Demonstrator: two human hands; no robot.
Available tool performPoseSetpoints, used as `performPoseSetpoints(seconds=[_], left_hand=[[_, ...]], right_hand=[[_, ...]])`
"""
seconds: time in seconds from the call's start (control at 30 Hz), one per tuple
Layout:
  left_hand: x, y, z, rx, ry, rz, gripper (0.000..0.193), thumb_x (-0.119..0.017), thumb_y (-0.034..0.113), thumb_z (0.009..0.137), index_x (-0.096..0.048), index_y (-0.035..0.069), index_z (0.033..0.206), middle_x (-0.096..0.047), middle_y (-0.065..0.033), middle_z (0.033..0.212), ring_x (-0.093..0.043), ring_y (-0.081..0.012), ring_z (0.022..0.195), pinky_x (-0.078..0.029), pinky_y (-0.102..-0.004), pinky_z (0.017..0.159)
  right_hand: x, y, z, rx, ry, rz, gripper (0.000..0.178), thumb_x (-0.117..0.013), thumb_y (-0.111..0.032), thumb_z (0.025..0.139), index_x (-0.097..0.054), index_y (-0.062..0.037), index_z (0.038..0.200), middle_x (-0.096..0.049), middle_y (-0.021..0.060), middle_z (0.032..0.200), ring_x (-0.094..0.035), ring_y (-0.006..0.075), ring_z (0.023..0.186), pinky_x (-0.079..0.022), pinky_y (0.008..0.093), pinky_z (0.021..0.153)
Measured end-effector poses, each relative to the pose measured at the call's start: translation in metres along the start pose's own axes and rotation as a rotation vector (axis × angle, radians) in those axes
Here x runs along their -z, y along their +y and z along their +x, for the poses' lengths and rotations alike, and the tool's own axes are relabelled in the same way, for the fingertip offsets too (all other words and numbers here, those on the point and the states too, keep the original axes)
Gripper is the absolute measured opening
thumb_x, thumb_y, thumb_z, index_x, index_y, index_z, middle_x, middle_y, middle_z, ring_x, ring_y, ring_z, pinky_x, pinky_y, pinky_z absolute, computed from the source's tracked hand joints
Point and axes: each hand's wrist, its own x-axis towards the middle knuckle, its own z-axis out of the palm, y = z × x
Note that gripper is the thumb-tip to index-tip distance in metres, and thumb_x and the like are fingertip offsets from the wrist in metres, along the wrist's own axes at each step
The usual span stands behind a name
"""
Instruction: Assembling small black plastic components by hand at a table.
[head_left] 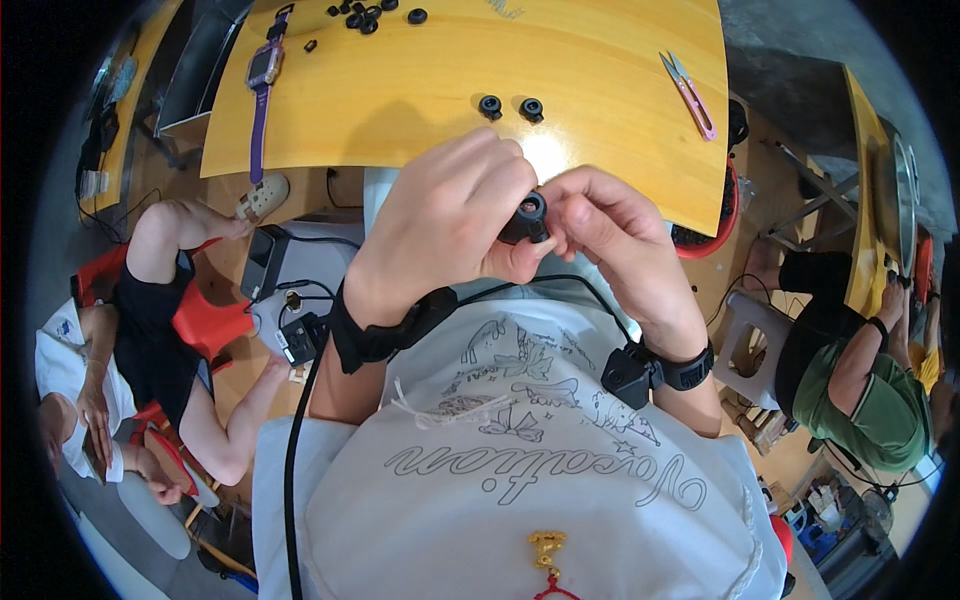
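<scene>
Both hands met just below the near edge of the glossy yellow wooden table point(420, 90), over the person's white printed shirt. The left hand point(440, 225) curled around a small black round plastic part with a hole in its face point(527, 218), its fingers wrapped over the top and the thumb beneath. The right hand point(610, 235) pinched the same part from the other side with fingertips point(562, 215) pressed against its rim. So the part sat between the two hands, gripped by both, just off the table's near edge and not resting on it.

Each wrist carried a black strap with a small black box, and a black cable ran down from the left wrist across the shirt.

On the table, two small black ring-shaped pieces point(510, 107) lay side by side just beyond the hands, close to the near edge. A loose heap of similar black ring pieces point(365, 14) lay at the table's far edge. A purple wristwatch with a long purple strap point(263, 90) lay stretched along the table's left side. A pair of pink-handled thread snips point(688, 92) lay near the table's right edge, well apart from the hands.

Left of the table, a person in dark shorts sat on a red plastic chair point(205, 320). Right of the table, another person in a green shirt point(880, 415) bent forward.
</scene>
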Motion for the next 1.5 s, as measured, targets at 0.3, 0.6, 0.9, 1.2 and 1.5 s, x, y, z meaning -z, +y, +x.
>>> performPoseSetpoints(seconds=[0.3, 0.6, 0.9, 1.2, 1.5], left_hand=[[-0.006, 0.020, 0.007, -0.012, 0.044, -0.142, 0.043, -0.056, 0.043, 0.076, -0.048, 0.001, 0.082, -0.048, -0.0121, 0.074, -0.048, -0.0292, 0.065, -0.039, -0.0363, 0.055], [-0.042, 0.026, 0.003, -0.107, 0.341, -0.176, 0.027, -0.052, 0.031, 0.077, -0.050, 0.004, 0.082, -0.052, -0.0114, 0.084, -0.051, -0.0290, 0.070, -0.039, -0.0375, 0.063], [-0.046, 0.039, 0.013, -0.025, 0.415, -0.130, 0.039, -0.039, 0.046, 0.081, -0.049, 0.008, 0.077, -0.044, -0.0076, 0.084, -0.043, -0.0243, 0.075, -0.030, -0.0366, 0.068], [-0.027, 0.034, 0.009, 0.011, 0.351, 0.253, 0.048, -0.036, 0.053, 0.081, -0.052, 0.008, 0.075, -0.042, -0.0063, 0.082, -0.042, -0.0239, 0.076, -0.028, -0.0358, 0.067], [-0.042, 0.043, 0.011, 0.023, 0.363, 0.246, 0.036, -0.041, 0.045, 0.080, -0.046, 0.011, 0.070, -0.042, -0.0057, 0.082, -0.039, -0.0229, 0.074, -0.029, -0.0350, 0.066]], right_hand=[[-0.003, 0.005, 0.012, 0.592, -0.182, -0.434, 0.105, -0.066, -0.063, 0.050, -0.031, -0.0004, 0.127, -0.028, 0.0221, 0.133, -0.027, 0.0309, 0.125, -0.025, 0.0425, 0.098], [-0.018, 0.021, 0.029, 1.023, -0.151, -0.224, 0.045, -0.070, -0.016, 0.060, -0.048, -0.0039, 0.097, -0.052, 0.0076, 0.090, -0.047, 0.0295, 0.103, -0.039, 0.0373, 0.082], [-0.023, 0.011, 0.019, 1.010, -0.144, -0.222, 0.040, -0.063, -0.020, 0.066, -0.046, -0.0012, 0.096, -0.049, 0.0046, 0.078, -0.050, 0.0271, 0.090, -0.040, 0.0374, 0.080], [-0.007, 0.011, -0.004, 0.678, -0.014, -0.087, 0.068, -0.064, -0.043, 0.073, -0.033, -0.0043, 0.120, -0.035, 0.0151, 0.116, -0.042, 0.0237, 0.104, -0.036, 0.0367, 0.087], [-0.036, -0.009, 0.001, 0.538, 0.086, -0.141, 0.081, -0.015, -0.065, 0.082, -0.040, 0.0045, 0.115, -0.047, 0.0270, 0.114, -0.050, 0.0292, 0.101, -0.036, 0.0387, 0.089]])
